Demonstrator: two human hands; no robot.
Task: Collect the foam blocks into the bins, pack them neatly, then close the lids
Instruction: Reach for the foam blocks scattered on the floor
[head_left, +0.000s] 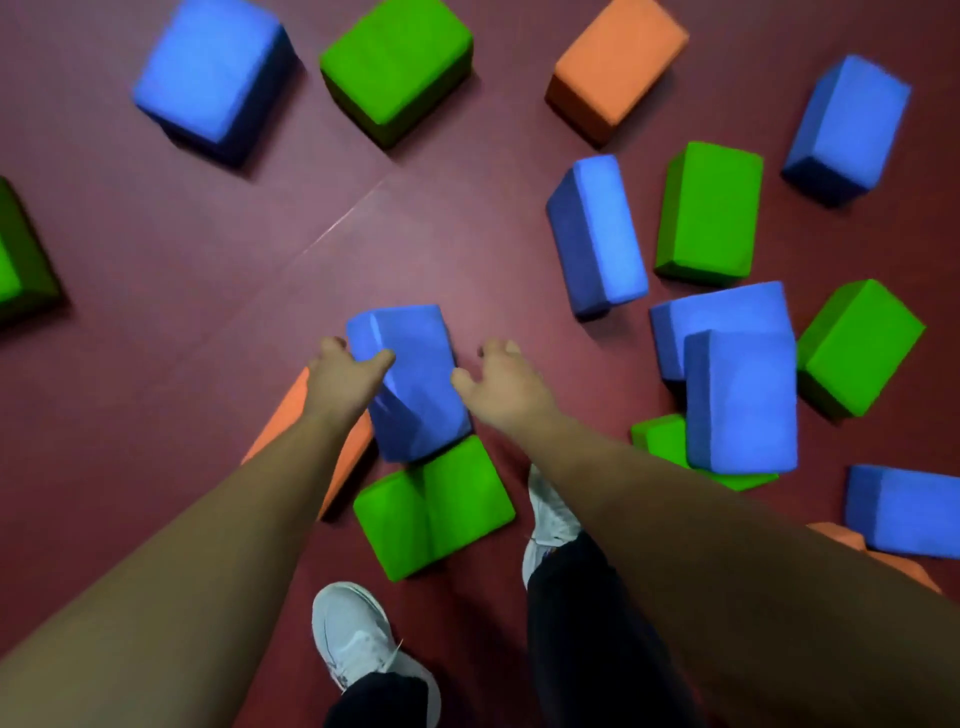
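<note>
L hand round blk (thumb atop)

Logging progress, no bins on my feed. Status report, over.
Left grip holds blue block, thumb on top. Right grip open at its other side. Green block and orange block crowd its near end.

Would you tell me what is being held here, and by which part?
The left hand grips the blue block by its left edge; the right hand is open beside its right side.
</note>
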